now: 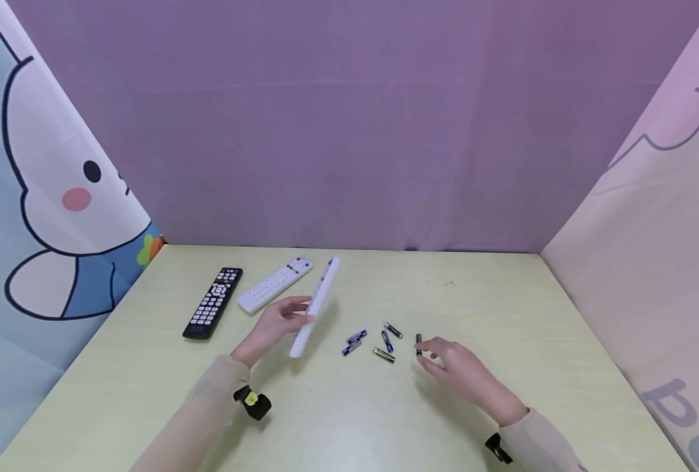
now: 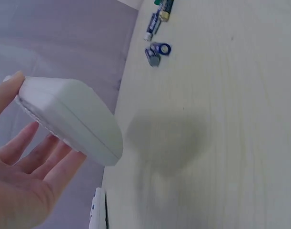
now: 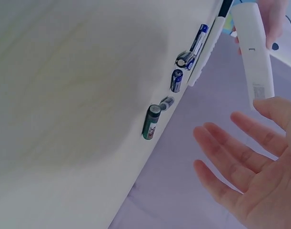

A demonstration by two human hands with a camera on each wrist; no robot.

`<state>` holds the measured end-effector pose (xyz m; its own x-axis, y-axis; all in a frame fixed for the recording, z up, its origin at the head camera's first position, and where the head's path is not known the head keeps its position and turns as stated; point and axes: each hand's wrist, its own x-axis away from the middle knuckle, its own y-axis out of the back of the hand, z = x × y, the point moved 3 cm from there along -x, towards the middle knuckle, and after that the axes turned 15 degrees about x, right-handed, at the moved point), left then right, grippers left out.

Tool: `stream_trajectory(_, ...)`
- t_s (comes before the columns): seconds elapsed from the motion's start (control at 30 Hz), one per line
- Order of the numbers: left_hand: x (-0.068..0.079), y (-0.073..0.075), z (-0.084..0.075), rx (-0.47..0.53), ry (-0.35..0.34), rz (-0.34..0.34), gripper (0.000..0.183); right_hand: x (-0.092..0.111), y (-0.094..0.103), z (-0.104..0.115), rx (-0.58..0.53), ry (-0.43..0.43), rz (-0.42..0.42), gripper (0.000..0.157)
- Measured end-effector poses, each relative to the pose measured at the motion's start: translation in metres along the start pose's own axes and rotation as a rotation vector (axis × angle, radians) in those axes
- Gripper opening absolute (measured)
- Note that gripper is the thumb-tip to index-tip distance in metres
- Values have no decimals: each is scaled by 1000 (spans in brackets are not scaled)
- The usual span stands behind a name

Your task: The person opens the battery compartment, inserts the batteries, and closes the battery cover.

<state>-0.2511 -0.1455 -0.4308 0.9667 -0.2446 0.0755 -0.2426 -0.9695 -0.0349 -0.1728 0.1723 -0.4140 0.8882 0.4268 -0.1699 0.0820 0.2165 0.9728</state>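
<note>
My left hand (image 1: 279, 324) grips a white remote control (image 1: 316, 307) by its long edges, thumb on one side and fingers on the other, raised above the table. In the right wrist view the plain back of this remote (image 3: 255, 52) shows. My right hand (image 3: 259, 167) has its fingers spread apart with nothing between them. Its fingertips come right at a dark green battery (image 1: 418, 344) in the head view. Left of that lie several more small batteries, among them a gold-ended battery (image 1: 383, 354) and a blue battery (image 1: 387, 341).
At the table's left lie a black remote control (image 1: 214, 303) and a second white remote control (image 1: 275, 284), buttons up. The pale wooden table (image 1: 338, 419) ends at a purple cloth backdrop (image 1: 349, 131), with printed cloth panels at both sides.
</note>
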Motion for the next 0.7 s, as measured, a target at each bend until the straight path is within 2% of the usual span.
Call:
stream_trajectory(0.2, 4, -5, -1, 156, 12, 9, 56, 0, 3, 9, -29, 30, 1, 26)
stream_trajectory(0.4, 8, -13, -4, 232, 32, -37, 55, 0, 3, 22, -96, 41, 15, 27)
stream_trajectory(0.6, 16, -28, -8, 356, 53, -75, 52, -3, 3, 42, -257, 109, -91, 21)
stream_trajectory(0.7, 20, -37, -11, 390, 51, -92, 51, -4, 2, 51, -350, 81, -120, 20)
